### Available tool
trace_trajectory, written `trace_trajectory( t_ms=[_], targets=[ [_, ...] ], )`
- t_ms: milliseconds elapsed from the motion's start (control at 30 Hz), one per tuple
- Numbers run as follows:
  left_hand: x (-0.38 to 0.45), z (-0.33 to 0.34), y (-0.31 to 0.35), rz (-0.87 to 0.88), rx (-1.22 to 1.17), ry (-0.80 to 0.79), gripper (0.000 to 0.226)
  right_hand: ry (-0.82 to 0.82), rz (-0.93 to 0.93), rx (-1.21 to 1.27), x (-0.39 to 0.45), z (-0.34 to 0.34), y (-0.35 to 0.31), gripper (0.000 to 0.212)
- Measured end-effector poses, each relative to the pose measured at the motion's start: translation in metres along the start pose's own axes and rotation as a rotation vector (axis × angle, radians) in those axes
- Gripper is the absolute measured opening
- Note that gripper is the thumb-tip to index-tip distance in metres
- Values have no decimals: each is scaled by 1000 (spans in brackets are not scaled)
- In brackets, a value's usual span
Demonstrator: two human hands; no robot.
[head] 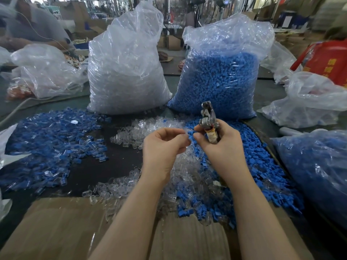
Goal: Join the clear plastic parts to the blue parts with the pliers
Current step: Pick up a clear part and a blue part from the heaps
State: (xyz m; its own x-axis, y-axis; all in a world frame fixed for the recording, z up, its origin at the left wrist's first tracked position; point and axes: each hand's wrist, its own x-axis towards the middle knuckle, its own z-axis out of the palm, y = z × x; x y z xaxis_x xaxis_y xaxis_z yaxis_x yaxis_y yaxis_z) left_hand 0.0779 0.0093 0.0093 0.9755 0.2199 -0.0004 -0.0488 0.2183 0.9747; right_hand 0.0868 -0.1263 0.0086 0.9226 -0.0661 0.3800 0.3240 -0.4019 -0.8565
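My right hand [220, 141] grips the metal pliers [208, 117] by their tape-wrapped handles, jaws pointing up. Its thumb and forefinger also pinch a small blue part [190, 132]. My left hand [165, 145] is curled and pinches a clear plastic part [185, 130] at its fingertips, close to the blue one. Both hands hover above a loose heap of clear parts [131, 134] and a heap of blue parts [262, 166] on the dark table. At the left lies a pile of joined blue-and-clear pieces [50, 147].
A tall bag of clear parts [125, 72] and a bag of blue parts [219, 76] stand behind the heaps. More plastic bags sit left and right [315, 166]. Flat cardboard [62, 228] covers the near edge. Another person [28, 25] works at the far left.
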Motion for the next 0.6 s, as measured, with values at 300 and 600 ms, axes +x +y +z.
trace_trajectory(
  t_ms=[300,600],
  targets=[
    [-4,7,-2,118,82,34,10,88,-15,-39,-2,6,0,11],
    [-6,9,-3,320,243,85,22,55,40,6,0,7,-1,9]
  ],
)
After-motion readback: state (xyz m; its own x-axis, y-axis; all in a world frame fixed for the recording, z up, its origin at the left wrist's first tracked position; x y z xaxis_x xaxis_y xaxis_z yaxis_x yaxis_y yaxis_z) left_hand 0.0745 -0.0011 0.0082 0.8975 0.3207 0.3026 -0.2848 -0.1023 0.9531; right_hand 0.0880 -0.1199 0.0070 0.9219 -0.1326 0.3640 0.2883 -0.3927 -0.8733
